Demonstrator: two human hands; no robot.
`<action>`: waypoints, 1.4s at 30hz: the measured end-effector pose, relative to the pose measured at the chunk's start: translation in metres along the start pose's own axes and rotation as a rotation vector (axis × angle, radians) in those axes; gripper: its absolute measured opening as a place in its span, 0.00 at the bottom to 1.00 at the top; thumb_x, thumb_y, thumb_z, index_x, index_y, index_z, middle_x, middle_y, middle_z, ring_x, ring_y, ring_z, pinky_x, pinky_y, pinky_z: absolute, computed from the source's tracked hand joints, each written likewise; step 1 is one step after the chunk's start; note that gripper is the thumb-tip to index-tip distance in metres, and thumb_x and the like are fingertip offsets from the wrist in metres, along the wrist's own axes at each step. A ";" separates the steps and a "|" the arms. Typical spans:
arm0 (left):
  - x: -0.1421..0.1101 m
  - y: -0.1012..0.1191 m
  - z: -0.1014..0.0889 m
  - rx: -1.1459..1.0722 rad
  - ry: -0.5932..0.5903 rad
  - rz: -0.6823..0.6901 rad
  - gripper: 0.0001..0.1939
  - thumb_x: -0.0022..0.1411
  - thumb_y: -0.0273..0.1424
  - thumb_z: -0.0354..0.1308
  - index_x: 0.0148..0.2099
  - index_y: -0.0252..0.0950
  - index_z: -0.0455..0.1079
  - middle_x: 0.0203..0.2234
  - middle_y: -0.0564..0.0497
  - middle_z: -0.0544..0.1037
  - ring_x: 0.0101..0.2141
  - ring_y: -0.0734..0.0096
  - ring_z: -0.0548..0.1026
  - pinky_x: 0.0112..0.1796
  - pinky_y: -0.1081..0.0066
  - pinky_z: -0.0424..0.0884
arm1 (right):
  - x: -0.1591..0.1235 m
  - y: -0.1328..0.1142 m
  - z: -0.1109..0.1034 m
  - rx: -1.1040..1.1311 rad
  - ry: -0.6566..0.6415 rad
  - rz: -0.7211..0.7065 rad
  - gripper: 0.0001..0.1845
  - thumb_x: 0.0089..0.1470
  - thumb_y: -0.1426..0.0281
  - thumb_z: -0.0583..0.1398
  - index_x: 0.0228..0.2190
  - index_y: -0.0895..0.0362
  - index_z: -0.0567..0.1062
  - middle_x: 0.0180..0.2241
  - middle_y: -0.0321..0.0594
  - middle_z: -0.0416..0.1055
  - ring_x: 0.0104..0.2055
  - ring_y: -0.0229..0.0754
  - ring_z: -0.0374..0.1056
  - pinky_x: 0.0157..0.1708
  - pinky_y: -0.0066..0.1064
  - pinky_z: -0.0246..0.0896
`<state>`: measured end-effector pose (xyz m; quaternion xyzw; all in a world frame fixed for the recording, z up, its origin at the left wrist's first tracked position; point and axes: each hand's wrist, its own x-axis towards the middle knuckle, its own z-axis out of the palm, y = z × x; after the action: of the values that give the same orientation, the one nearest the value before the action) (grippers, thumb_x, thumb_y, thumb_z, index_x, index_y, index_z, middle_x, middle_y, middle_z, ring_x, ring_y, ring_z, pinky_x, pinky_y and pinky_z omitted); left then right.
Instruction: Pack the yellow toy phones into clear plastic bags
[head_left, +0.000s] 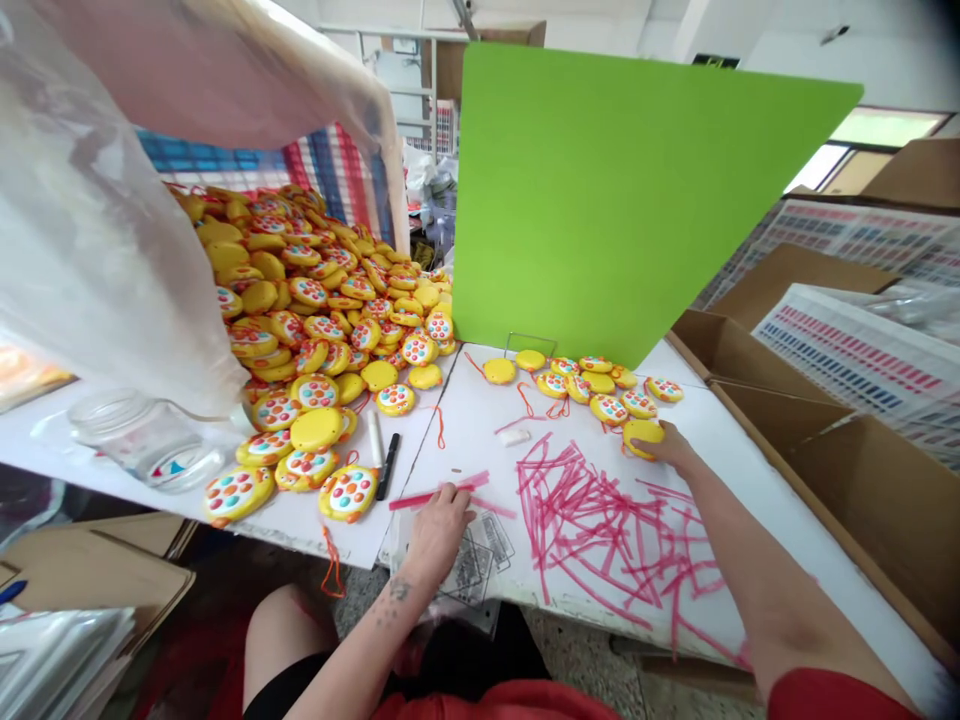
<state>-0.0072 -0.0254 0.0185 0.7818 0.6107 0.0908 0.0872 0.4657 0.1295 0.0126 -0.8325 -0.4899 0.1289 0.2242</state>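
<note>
My left hand (441, 530) is at the table's front edge, fingers bent and pressed together on a pink plastic strip (411, 501). Under that hand lies a clear plastic bag (480, 560) with black print, overhanging the edge. My right hand (670, 447) reaches out to the right, its fingers closed on a yellow pop-button toy (642, 438) lying plain side up. Beside it sits a small group of similar toys (609, 408), some showing white faces with coloured buttons and orange cords. A loose tangle of pink strips (585, 520) spreads between my arms.
A large heap of yellow toys (322, 270) spills from a bag on the left. Nearby are a clear jar (146, 440), a black marker (388, 466) and a white pen (374, 437). A green board (615, 200) stands behind; cardboard boxes (840, 470) line the right.
</note>
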 end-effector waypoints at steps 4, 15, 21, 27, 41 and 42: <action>0.003 0.004 -0.006 0.015 -0.066 -0.010 0.06 0.66 0.30 0.51 0.45 0.38 0.66 0.41 0.47 0.69 0.42 0.64 0.72 0.32 0.71 0.65 | -0.013 -0.013 -0.002 0.018 -0.004 0.026 0.45 0.39 0.56 0.68 0.55 0.61 0.61 0.47 0.55 0.69 0.44 0.56 0.69 0.41 0.42 0.66; 0.000 0.007 0.004 0.143 0.087 0.181 0.09 0.66 0.23 0.46 0.44 0.33 0.67 0.41 0.43 0.70 0.43 0.59 0.66 0.45 0.58 0.63 | -0.139 -0.132 -0.021 0.693 -0.055 -0.385 0.38 0.40 0.56 0.68 0.51 0.55 0.66 0.49 0.46 0.69 0.48 0.52 0.68 0.47 0.42 0.67; 0.010 0.003 0.001 0.133 -0.015 0.174 0.09 0.64 0.30 0.55 0.46 0.35 0.67 0.42 0.44 0.70 0.44 0.55 0.67 0.42 0.59 0.64 | -0.226 -0.164 0.011 0.943 -0.285 -0.432 0.32 0.46 0.58 0.68 0.50 0.54 0.65 0.47 0.44 0.69 0.47 0.50 0.67 0.47 0.40 0.67; 0.007 0.000 0.007 0.052 0.024 0.224 0.05 0.66 0.29 0.52 0.42 0.34 0.67 0.40 0.44 0.70 0.43 0.58 0.67 0.44 0.59 0.64 | -0.252 -0.159 0.044 1.046 -0.387 -0.446 0.26 0.50 0.61 0.66 0.48 0.52 0.66 0.46 0.42 0.69 0.47 0.47 0.66 0.45 0.37 0.66; 0.002 -0.011 0.022 -0.226 0.328 0.304 0.09 0.68 0.30 0.48 0.46 0.34 0.67 0.40 0.45 0.73 0.41 0.61 0.68 0.42 0.61 0.66 | -0.257 -0.176 0.052 1.190 -0.569 -0.502 0.21 0.50 0.67 0.67 0.44 0.52 0.66 0.41 0.38 0.71 0.43 0.42 0.67 0.42 0.33 0.64; 0.001 -0.011 0.021 -0.197 0.325 0.315 0.09 0.68 0.29 0.48 0.44 0.35 0.68 0.38 0.45 0.73 0.40 0.61 0.68 0.41 0.62 0.66 | -0.254 -0.175 0.061 1.169 -0.534 -0.481 0.21 0.50 0.66 0.67 0.44 0.52 0.65 0.40 0.38 0.71 0.42 0.42 0.68 0.41 0.33 0.64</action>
<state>-0.0121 -0.0220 -0.0044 0.8301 0.4755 0.2872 0.0484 0.1829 -0.0042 0.0461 -0.3824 -0.5495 0.5197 0.5307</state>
